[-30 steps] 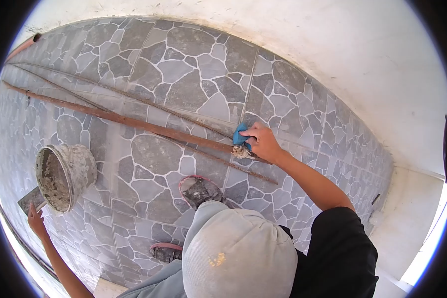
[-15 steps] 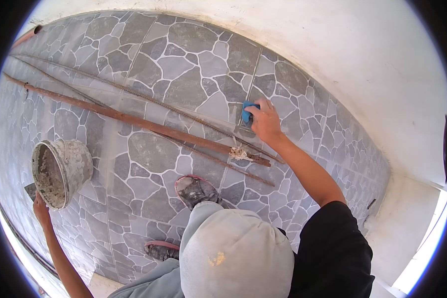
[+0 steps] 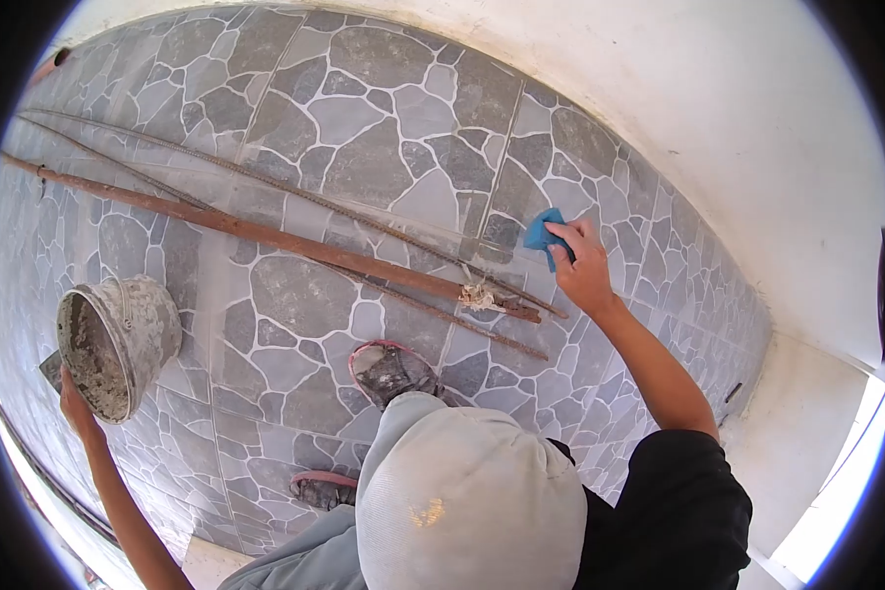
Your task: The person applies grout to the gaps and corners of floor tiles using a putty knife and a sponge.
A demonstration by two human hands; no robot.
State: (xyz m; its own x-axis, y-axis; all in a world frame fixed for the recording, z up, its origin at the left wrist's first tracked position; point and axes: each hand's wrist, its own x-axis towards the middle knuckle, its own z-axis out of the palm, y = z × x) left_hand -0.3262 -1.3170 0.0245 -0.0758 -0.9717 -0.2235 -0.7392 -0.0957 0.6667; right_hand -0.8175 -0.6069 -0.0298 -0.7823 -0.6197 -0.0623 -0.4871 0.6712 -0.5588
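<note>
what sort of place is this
Likely a building or renovation site, judging by the grey, apparently mortar-smeared round bucket, the thin rusty ribbed steel bars, and the grey stone-patterned tiled floor.

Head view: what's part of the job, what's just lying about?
Likely in the job:
blue pad, in the right hand
flat plate, in the left hand
bucket with grey mix

Apparently just lying about:
rusty pole
thin rods near it
reddish pipe, upper left
</note>
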